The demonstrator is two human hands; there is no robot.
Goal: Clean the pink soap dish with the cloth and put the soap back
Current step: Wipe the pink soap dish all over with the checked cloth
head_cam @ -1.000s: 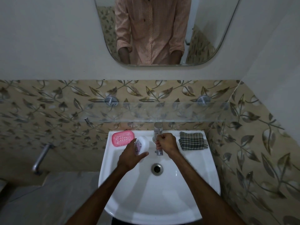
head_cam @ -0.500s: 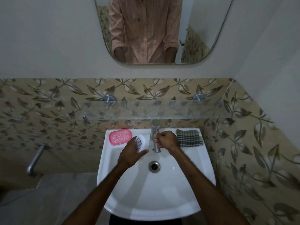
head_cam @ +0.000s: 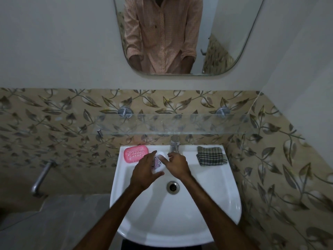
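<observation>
The pink soap dish (head_cam: 136,153) lies on the sink's back left rim, its slotted top bare. A white oval soap (head_cam: 159,164) with a dark pattern is gripped in my left hand (head_cam: 146,170) over the basin, just right of the dish. My right hand (head_cam: 175,165) is beside it, fingers curled, the fingertips touching the soap's right edge. The folded checked cloth (head_cam: 210,156) rests on the sink's back right rim, apart from both hands.
A chrome tap (head_cam: 174,144) stands at the back middle of the white sink (head_cam: 212,201), drain (head_cam: 173,186) below it. A glass shelf (head_cam: 173,124) juts out above the tap. A metal pipe (head_cam: 42,176) sticks out of the left wall.
My right hand has let go of the tap and moved left to the soap. My left hand has stayed over the basin with the soap.
</observation>
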